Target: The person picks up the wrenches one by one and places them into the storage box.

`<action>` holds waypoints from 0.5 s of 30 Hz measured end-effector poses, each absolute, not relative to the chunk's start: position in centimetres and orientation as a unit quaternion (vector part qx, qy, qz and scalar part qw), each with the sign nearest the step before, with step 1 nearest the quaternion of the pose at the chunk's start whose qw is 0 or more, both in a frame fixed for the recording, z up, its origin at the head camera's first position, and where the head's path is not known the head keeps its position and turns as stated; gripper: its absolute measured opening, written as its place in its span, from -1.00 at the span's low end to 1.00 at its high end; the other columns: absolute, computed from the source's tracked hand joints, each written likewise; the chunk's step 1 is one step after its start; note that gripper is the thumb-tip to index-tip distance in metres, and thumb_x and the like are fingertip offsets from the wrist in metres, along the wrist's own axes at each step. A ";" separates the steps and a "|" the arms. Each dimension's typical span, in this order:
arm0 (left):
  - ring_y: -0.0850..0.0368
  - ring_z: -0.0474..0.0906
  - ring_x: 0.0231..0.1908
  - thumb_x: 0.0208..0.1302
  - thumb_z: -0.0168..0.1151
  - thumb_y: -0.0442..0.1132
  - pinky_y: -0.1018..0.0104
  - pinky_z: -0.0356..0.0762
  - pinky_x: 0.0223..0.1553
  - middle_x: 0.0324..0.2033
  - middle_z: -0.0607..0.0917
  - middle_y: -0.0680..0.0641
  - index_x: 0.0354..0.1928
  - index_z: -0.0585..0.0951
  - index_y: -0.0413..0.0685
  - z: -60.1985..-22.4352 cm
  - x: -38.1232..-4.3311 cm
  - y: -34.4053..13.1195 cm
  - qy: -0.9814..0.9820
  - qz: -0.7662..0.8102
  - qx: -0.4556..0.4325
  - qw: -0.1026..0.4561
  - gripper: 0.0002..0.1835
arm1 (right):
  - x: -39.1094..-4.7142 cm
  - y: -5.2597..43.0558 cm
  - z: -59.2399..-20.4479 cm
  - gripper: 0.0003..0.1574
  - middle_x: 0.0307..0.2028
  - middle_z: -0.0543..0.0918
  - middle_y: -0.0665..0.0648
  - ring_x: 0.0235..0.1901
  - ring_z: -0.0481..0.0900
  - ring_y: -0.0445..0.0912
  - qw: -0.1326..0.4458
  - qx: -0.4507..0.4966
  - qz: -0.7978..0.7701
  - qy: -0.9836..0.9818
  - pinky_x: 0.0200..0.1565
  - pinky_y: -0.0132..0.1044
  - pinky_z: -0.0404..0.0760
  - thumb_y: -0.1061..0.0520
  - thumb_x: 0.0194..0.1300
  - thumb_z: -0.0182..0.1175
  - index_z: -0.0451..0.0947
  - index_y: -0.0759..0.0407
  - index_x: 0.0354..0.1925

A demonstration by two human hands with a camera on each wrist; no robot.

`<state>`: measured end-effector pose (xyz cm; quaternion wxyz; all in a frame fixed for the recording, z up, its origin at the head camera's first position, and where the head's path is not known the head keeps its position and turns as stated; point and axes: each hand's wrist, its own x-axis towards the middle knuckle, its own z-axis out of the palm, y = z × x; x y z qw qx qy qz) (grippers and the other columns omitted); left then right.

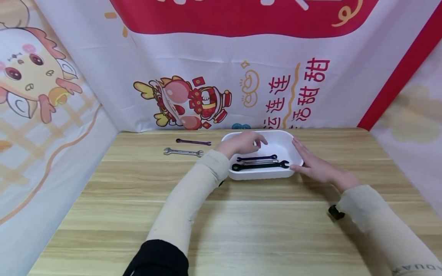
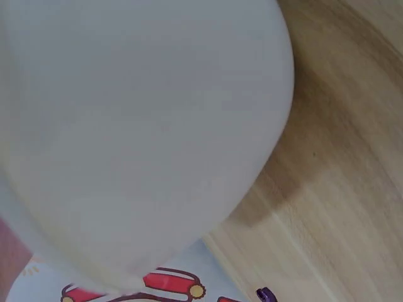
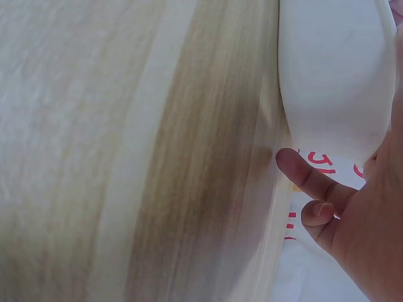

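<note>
A white plastic tray (image 1: 262, 174) stands toward the back of the table, with several wrenches inside along its near side. A large black wrench (image 1: 259, 166) lies nearest, a silver wrench (image 1: 250, 162) just behind it, and a smaller dark wrench (image 1: 257, 158) behind that. My left hand (image 1: 243, 142) hovers over the tray's left part, fingers loosely bent, with nothing visible in them. My right hand (image 1: 315, 166) holds the tray's right end, thumb at the near corner and fingers along the far one. The left wrist view shows mostly the tray's pale wall (image 2: 157, 126).
Left of the tray, a purple wrench (image 1: 193, 142) and a silver open-end wrench (image 1: 183, 152) lie on the wood-grain table (image 1: 262, 230). A printed cloth (image 1: 207, 53) hangs behind the table's far edge, and more cloth covers both sides.
</note>
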<state>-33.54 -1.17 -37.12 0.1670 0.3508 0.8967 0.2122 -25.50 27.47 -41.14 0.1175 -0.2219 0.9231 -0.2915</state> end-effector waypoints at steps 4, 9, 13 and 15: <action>0.16 0.55 -0.01 0.50 0.11 -0.32 0.32 0.52 0.05 0.01 0.67 -0.02 0.27 0.63 -0.06 -36.5 -33.4 -1.6 0.891 0.230 0.360 0.150 -0.63 | -25.6 27.4 -41.2 0.20 0.61 -0.47 0.17 0.54 -0.31 0.34 0.116 -0.225 -0.289 0.923 0.42 0.36 -0.09 -0.13 0.53 0.14 -0.48 0.10 0.64; 0.14 0.56 0.01 0.52 0.12 -0.28 0.32 0.53 0.06 0.03 0.68 -0.03 0.28 0.62 -0.06 -35.8 -33.1 -2.0 0.885 0.246 0.367 0.147 -0.63 | -25.7 27.4 -41.3 0.18 0.61 -0.47 0.18 0.55 -0.31 0.34 0.117 -0.228 -0.289 0.923 0.42 0.36 -0.10 -0.10 0.54 0.13 -0.49 0.11 0.64; 0.12 0.57 0.03 0.53 0.14 -0.24 0.32 0.54 0.05 0.08 0.68 -0.04 0.30 0.61 -0.06 -35.3 -33.0 -2.3 0.887 0.256 0.357 0.140 -0.63 | -25.8 27.5 -41.4 0.20 0.61 -0.48 0.17 0.54 -0.30 0.35 0.118 -0.226 -0.293 0.922 0.42 0.36 -0.10 -0.12 0.54 0.13 -0.51 0.07 0.64; 0.12 0.57 0.00 0.53 0.14 -0.22 0.33 0.55 0.01 0.07 0.68 -0.04 0.30 0.61 -0.05 -35.1 -33.0 -2.4 0.890 0.261 0.350 0.132 -0.63 | -25.8 27.6 -41.5 0.21 0.61 -0.48 0.18 0.54 -0.30 0.37 0.115 -0.228 -0.294 0.921 0.42 0.36 -0.10 -0.13 0.53 0.14 -0.51 0.08 0.64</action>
